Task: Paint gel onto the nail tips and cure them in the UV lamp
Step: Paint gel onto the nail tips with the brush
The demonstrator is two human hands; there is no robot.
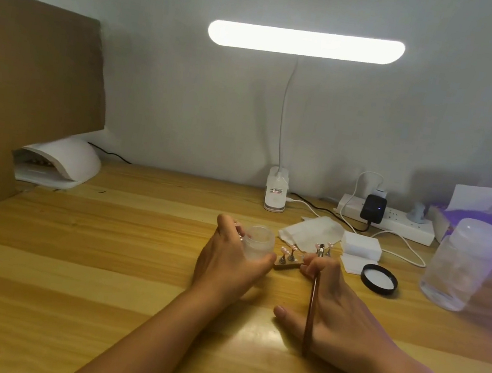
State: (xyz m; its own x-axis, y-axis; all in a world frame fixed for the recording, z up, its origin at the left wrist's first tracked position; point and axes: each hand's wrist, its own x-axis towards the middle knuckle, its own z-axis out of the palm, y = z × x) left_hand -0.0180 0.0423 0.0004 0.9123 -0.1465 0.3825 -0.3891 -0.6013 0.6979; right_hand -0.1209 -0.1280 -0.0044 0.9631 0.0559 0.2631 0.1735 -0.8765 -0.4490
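Your left grip [226, 263] curls round the gel jar [257, 243], right grip [340, 306] pinches the brush [312, 304] — load sparingly, jar level.

I am gripping a small frosted jar [258, 243] in my left hand [226, 268], my fingers curling round it over the wooden table [102, 244]. My right hand [340, 315] is holding a brush [313, 295], its tip pointing away from me. The nail tips [289, 253] are standing on their holder [282, 267] between my hands. A black lid [379, 279] is lying to the right, and the UV lamp [63, 162] is sitting far left by the wall.
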